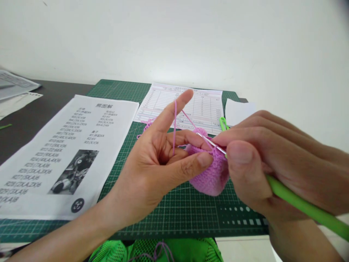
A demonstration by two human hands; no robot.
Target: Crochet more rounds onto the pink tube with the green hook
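My left hand (160,156) pinches a pink crocheted piece (209,178) between thumb and fingers, at its upper edge. Its index finger points up, with a strand of pink yarn (175,127) looped round it and running down to the work. In my right hand (261,163) is a crochet hook (302,200) with a thick green handle. The hook's thin metal shaft lies across the top edge of the piece, close to my left fingertips, with yarn on it. Part of the crocheted piece is hidden behind both hands.
A green cutting mat (174,214) covers the dark table. A printed pattern sheet (89,145) lies left, a ruled form (160,98) behind my hands. Beyond them are a light-green stitch marker (223,123) and loose pink yarn (148,124). Green mesh fabric (191,249) shows below the mat's front edge.
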